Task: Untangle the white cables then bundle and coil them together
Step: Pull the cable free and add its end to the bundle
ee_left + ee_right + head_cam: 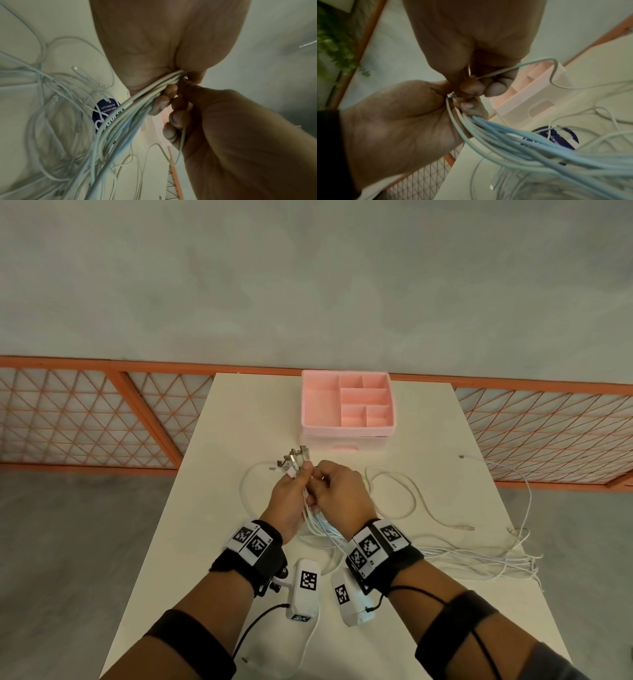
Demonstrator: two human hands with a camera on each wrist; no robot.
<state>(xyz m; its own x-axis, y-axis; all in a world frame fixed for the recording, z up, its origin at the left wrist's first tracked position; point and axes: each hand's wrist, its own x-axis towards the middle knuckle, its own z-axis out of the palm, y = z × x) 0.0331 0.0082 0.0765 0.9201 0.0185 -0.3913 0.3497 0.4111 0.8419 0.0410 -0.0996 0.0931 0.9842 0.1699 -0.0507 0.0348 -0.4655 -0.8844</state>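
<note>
Over the middle of the table, my left hand grips a bundle of white cables just below their USB plugs, which fan out above the fist. My right hand is pressed against the left one, its curled fingers pinching a single white cable next to the bundle. From both hands the cables trail down and spread in loose loops over the right side of the table. The left hand and the bundle fill the right wrist view, and the right hand shows in the left wrist view.
A pink organizer box with several empty compartments stands at the far edge of the white table. A round dark blue sticker lies on the table under the cables. An orange lattice railing runs behind the table.
</note>
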